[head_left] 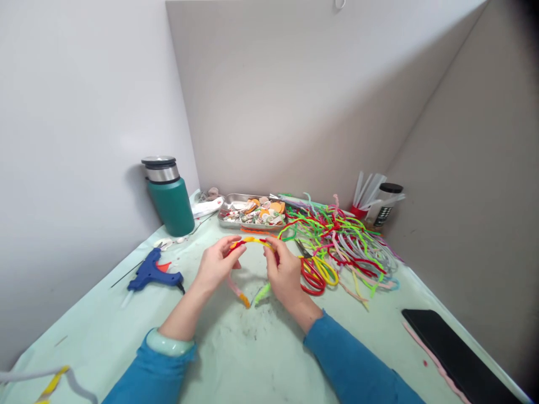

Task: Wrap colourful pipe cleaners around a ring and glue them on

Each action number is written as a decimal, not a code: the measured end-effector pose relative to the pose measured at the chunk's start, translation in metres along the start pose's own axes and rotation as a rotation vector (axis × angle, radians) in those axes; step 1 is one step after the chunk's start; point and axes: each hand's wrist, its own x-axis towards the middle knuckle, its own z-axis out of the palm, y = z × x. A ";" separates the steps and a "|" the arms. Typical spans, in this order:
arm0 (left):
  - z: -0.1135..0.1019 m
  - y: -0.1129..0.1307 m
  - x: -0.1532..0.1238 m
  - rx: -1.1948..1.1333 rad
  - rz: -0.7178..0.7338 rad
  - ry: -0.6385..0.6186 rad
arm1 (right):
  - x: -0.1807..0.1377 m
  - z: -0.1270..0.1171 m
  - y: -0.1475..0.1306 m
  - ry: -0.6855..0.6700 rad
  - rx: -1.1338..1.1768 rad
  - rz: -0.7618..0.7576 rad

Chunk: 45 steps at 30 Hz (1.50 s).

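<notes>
Between my two hands a multicoloured pipe-cleaner band [254, 240] arches up, its visible top striped red and yellow. The fingers of my left hand [217, 264] pinch its left side, and those of my right hand [283, 272] pinch its right side. Its lower ends hang below the hands: one is pale pink with an orange tip, the other bright green, and they nearly meet over the table. Parts of the band are covered by my fingers. Just right of my right hand lie scissors [314, 275] with red and yellow handles.
A blue glue gun [154, 272] lies to the left, below a green bottle [170, 196]. At the back stands a metal tray [252, 225] of small cut-outs. Tangled pipe cleaners [337, 235] spread right, near glue sticks [368, 191] and a jar [385, 205]. A black phone [455, 353] lies front right.
</notes>
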 end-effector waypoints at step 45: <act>-0.001 -0.014 0.009 -0.212 -0.040 0.159 | -0.001 0.006 0.007 -0.204 0.205 0.295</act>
